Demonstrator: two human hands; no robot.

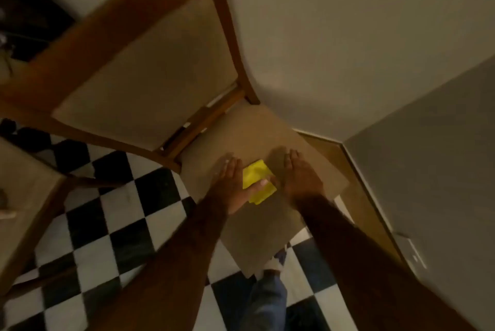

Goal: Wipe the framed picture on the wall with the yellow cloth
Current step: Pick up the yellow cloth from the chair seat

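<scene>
Lying folded on the tan padded seat of a wooden chair, the yellow cloth is framed by 2 hands reaching down from above. The left hand is set just beside the cloth's left edge, palm turned inward, with its 4 fingers held straight and pressed together and its thumb laid across the lower part of the cloth. The right hand is placed on the seat just to the cloth's right, fingers likewise straight and close together; whether it touches the cloth cannot be told, since the frame is blurred. No pinch or closed grasp on the cloth is seen from either hand.

A checkered black and white floor is seen under the chair, and plain walls meet in a corner behind it. The framed picture is not in view at all, so its place on the wall cannot be given.

As judged from this, the task is at its very start: the cloth is only being gathered and is not yet lifted off the seat. What is left is nearly everything: the cloth is to be picked up, carried to the picture, and drawn over its frame and face.
</scene>
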